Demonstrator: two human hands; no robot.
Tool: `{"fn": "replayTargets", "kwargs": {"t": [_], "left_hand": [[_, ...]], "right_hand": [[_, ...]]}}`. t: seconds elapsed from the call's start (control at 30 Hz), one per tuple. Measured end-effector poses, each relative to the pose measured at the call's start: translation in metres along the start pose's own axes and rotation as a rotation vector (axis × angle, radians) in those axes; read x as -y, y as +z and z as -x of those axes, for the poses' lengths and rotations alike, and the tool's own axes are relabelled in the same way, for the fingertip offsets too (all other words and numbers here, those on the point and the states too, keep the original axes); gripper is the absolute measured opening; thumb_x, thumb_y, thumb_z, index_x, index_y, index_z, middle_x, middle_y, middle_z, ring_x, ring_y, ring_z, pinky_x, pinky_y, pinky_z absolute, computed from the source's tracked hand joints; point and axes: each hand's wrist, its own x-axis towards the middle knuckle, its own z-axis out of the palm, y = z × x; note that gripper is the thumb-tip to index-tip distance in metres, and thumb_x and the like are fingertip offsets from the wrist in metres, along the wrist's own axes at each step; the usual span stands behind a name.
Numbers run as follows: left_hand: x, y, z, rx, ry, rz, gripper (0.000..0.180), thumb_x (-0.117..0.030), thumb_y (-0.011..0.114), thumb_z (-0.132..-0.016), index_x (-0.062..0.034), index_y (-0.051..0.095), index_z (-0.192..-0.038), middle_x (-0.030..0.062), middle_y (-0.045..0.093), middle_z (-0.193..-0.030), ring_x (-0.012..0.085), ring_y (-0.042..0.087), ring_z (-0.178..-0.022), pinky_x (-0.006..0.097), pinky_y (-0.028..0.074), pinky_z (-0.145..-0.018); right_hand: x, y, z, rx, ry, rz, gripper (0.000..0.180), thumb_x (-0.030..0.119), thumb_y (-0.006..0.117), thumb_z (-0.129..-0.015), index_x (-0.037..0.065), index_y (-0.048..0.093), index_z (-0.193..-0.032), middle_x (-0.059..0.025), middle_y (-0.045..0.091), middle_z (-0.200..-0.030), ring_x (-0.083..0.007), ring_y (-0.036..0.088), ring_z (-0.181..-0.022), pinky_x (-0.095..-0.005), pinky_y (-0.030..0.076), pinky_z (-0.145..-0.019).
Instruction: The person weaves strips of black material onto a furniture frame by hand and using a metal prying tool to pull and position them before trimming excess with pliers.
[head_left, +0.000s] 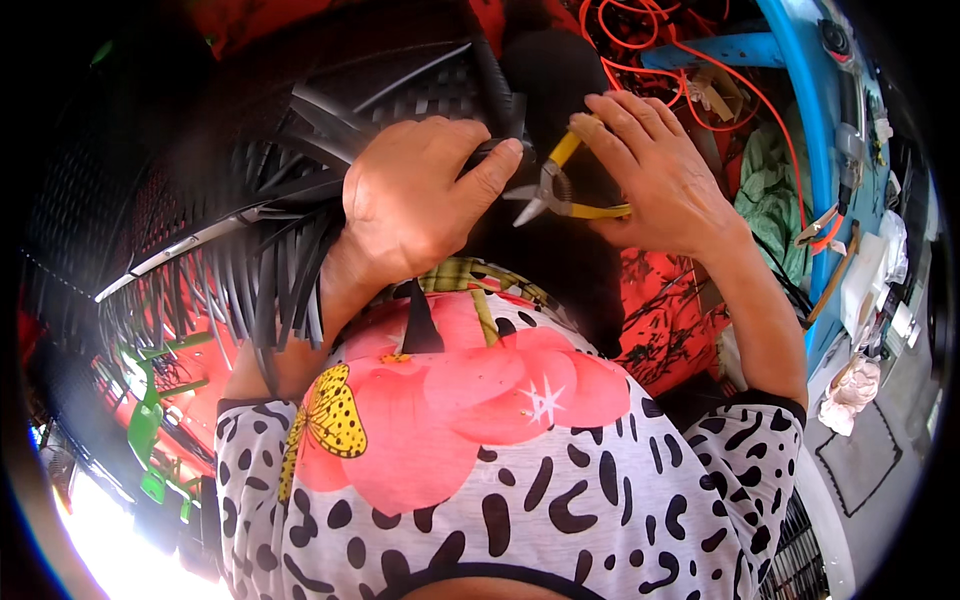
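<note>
My left hand [420, 195] is closed, thumb against the fingers, round a dark edge of black woven work [430, 90]. Many loose black strips [265, 265] hang from that work below and beside the wrist. To the right, my right hand [655, 170] holds spring-loaded cutters [557, 157] with yellow handles. One handle lies by the fingertips, the other by the thumb. The cutters' jaws are spread and point toward my left hand, apart from it. A pale, shiny bar-like edge [190, 245] runs along the work at left.
A blue-edged bench [825, 110] curves along the right, with a metal tool [848, 140] and crumpled paper [850, 392] on it. Orange cord [740, 85] loops at the upper right, near a green sack [770, 200]. Black scraps litter red cloth [660, 330]. Green plastic parts [148, 430] stand at lower left.
</note>
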Motion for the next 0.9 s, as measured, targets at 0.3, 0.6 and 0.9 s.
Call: {"fn": "replayTargets", "kwargs": {"t": [0.3,0.6,0.9], "left_hand": [[-0.001,-0.001,0.001,-0.007,-0.034,0.031,0.03,-0.004,0.07,-0.066,-0.0029,0.067,-0.095,0.0135,0.063,-0.082,0.0264,0.061,-0.065,0.034,0.046,-0.052],[-0.016,-0.004,-0.002,0.012,-0.068,0.014,0.032,-0.007,0.068,-0.064,-0.0028,0.067,-0.096,0.0149,0.062,-0.082,0.0275,0.063,-0.068,0.034,0.047,-0.053],[-0.025,-0.01,-0.006,0.012,-0.107,0.057,0.033,-0.008,0.069,-0.063,-0.0039,0.068,-0.095,0.0162,0.062,-0.081,0.028,0.063,-0.069,0.035,0.049,-0.055]], "right_hand": [[-0.046,-0.011,0.005,-0.017,0.021,-0.481,0.066,0.011,0.065,-0.057,0.002,0.052,-0.121,-0.0161,0.055,-0.116,-0.0338,0.052,-0.109,-0.0384,0.042,-0.096],[-0.084,-0.047,-0.047,0.327,0.032,-0.475,0.062,0.04,0.07,-0.065,-0.002,0.058,-0.109,-0.0127,0.059,-0.097,-0.0265,0.058,-0.088,-0.0329,0.045,-0.082],[-0.067,-0.079,-0.101,0.706,-0.121,-0.356,0.053,0.049,0.072,-0.073,0.006,0.065,-0.103,-0.0106,0.063,-0.085,-0.0269,0.061,-0.078,-0.0356,0.047,-0.066]]}}
